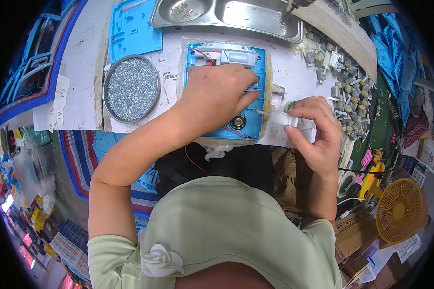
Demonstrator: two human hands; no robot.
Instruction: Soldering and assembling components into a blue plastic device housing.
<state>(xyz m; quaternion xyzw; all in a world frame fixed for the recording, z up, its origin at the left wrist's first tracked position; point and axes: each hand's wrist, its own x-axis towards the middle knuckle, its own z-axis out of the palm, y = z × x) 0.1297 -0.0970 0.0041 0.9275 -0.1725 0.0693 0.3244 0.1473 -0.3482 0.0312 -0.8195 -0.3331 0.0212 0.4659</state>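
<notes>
My left hand is over a blue plastic housing, its fingers curled down into it. What they hold, if anything, is hidden beneath the hand. The housing contains a white part, thin red wires and a small round black speaker. To the right of the housing, my right hand pinches a white plastic gearbox-like part between thumb and fingers. A small green piece shows by its fingertips.
A round tray of small screws stands at left, below a blue panel. A metal tray with compartments lies at the far edge. Many motor-like parts are heaped at right. A yellow fan stands lower right.
</notes>
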